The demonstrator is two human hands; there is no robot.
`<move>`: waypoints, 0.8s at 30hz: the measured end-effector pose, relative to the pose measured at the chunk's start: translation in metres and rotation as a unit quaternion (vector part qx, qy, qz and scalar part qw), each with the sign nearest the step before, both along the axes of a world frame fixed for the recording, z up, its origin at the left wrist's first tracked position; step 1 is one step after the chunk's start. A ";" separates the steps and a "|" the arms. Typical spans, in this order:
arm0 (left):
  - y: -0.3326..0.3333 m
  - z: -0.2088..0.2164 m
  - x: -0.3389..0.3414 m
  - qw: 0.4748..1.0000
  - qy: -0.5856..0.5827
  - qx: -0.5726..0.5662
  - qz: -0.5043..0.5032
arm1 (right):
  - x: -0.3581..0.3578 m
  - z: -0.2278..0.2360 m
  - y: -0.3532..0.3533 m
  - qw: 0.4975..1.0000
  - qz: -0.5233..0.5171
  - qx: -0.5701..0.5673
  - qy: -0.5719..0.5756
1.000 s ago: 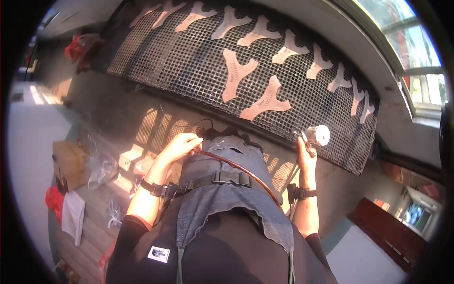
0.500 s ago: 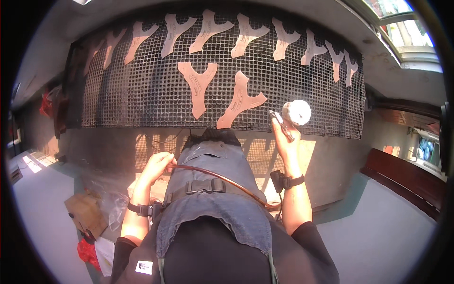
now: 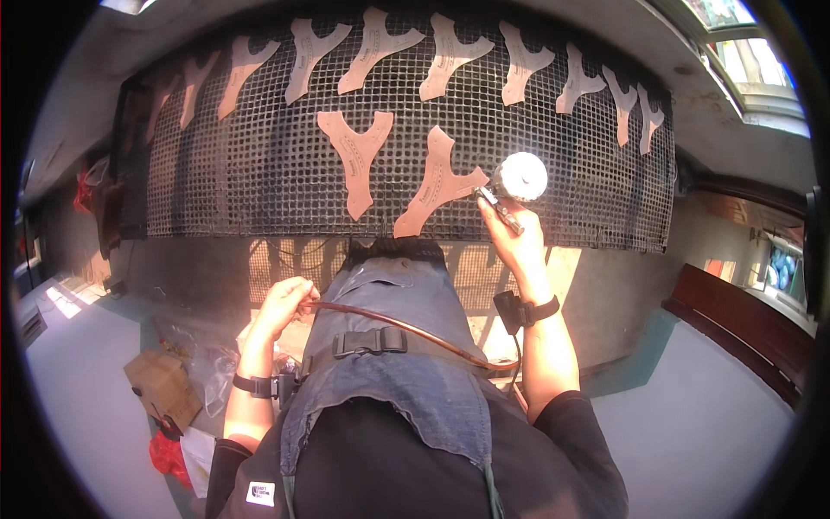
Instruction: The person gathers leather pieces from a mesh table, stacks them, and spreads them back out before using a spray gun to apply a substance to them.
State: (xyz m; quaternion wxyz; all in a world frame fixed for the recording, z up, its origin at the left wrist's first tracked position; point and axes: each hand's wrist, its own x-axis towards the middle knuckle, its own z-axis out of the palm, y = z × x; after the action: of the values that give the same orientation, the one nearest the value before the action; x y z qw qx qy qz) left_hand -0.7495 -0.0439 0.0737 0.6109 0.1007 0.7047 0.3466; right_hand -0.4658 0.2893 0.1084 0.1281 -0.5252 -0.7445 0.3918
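Observation:
My right hand [image 3: 519, 240] is closed round a small spray gun [image 3: 500, 210] topped by a round, bright white cup [image 3: 520, 176]. Its nozzle end points left, beside the right arm of the nearest Y-shaped pinkish-tan piece [image 3: 439, 186]. That piece lies tilted near the mesh's front edge; another Y-shaped piece [image 3: 356, 160] lies to its left. In front of my waist, my left hand [image 3: 289, 304] pinches a reddish-brown hose [image 3: 406, 326] that runs across the apron towards my right side. Several similar Y-shaped pieces [image 3: 376, 48] lie in a row along the far side.
A black wire-mesh rack [image 3: 285, 186] carries the pieces. A cardboard box [image 3: 162, 389], clear plastic and a red bag [image 3: 169, 458] lie at lower left. A dark red wooden bench [image 3: 735, 333] stands at right. Window panes [image 3: 752, 69] are at upper right.
My right hand and the spray gun have moved left and slightly farther away, closer to the near Y-shaped piece. My left hand keeps its hold on the hose. The view has shifted slightly.

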 end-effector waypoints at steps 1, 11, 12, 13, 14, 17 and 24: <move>0.001 0.001 0.000 1.000 -0.001 -0.001 -0.002 | 0.002 0.000 -0.002 1.000 0.003 0.009 0.005; 0.001 0.001 -0.001 1.000 -0.007 -0.005 0.006 | 0.007 -0.019 0.034 0.995 -0.050 0.085 0.018; 0.000 0.002 -0.001 1.000 -0.003 -0.005 0.011 | 0.006 -0.020 0.036 0.992 -0.055 0.105 0.046; -0.001 0.001 -0.001 1.000 -0.003 -0.005 0.012 | 0.005 -0.020 0.037 0.992 -0.054 0.104 0.046; -0.002 0.000 -0.001 1.000 0.000 -0.002 0.016 | 0.003 -0.019 0.039 0.994 -0.054 0.085 0.037; -0.007 -0.001 0.001 1.000 0.006 -0.006 0.022 | -0.009 -0.017 0.044 0.995 -0.038 0.075 0.049; -0.019 0.004 0.003 0.999 0.027 0.016 0.040 | -0.055 -0.027 0.061 0.996 0.007 0.067 0.058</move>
State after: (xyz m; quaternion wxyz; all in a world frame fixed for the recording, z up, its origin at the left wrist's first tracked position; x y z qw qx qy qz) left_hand -0.7466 -0.0626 0.0776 0.5753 0.0914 0.7188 0.3794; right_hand -0.5210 0.3507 0.0812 0.2033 -0.4867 -0.7638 0.3720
